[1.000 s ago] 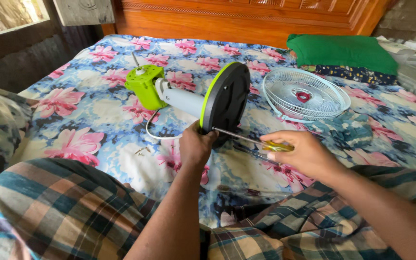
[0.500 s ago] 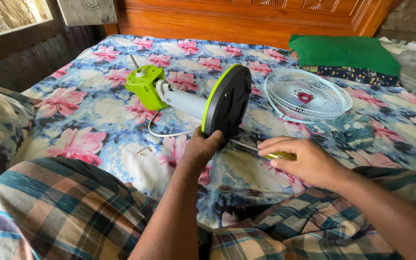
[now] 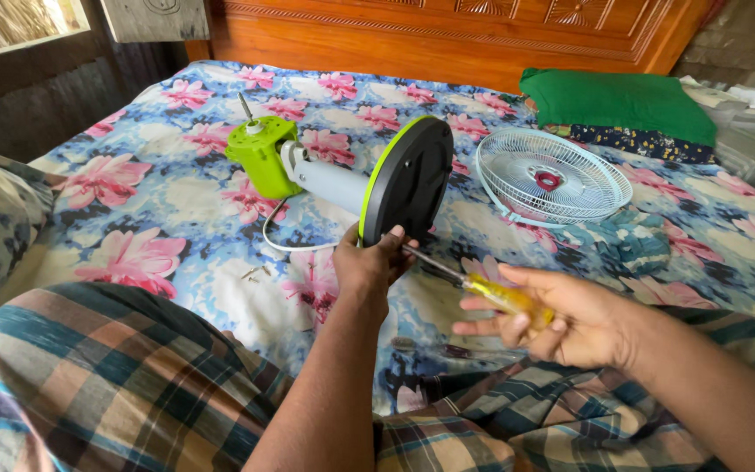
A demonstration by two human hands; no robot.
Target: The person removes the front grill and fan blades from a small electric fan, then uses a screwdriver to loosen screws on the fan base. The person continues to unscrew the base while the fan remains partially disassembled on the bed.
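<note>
The bed [image 3: 133, 188] is big and has a flowery sheet. I sit on it with my legs in a checked cloth [image 3: 115, 376]. The wooden headboard [image 3: 447, 39] is at the far edge, and a green pillow [image 3: 618, 94] lies by it on the right.

The fan stand [image 3: 342, 179] lies on its side in the middle of the bed. Its round black base [image 3: 408, 179] faces me, and its green top [image 3: 262, 157] points away to the left. A white cord [image 3: 286, 240] curls under it. The white fan grille [image 3: 552, 177] lies flat to the right, apart from the base.

My left hand [image 3: 364, 267] grips the low edge of the base, fingers closed on it, same as before. My right hand [image 3: 570, 319] has changed. A second ago it lay over the screwdriver [image 3: 482, 287], palm down. Now the palm is up, and the fingers curl loosely under the yellow handle. The metal tip has slid down to the rim of the base, right by my left fingers. I think I am shifting my grip on the tool.

There is open sheet to the right of my right hand. Some small screws [image 3: 258, 274] lie on the sheet left of my left hand, so I must not sweep there.
</note>
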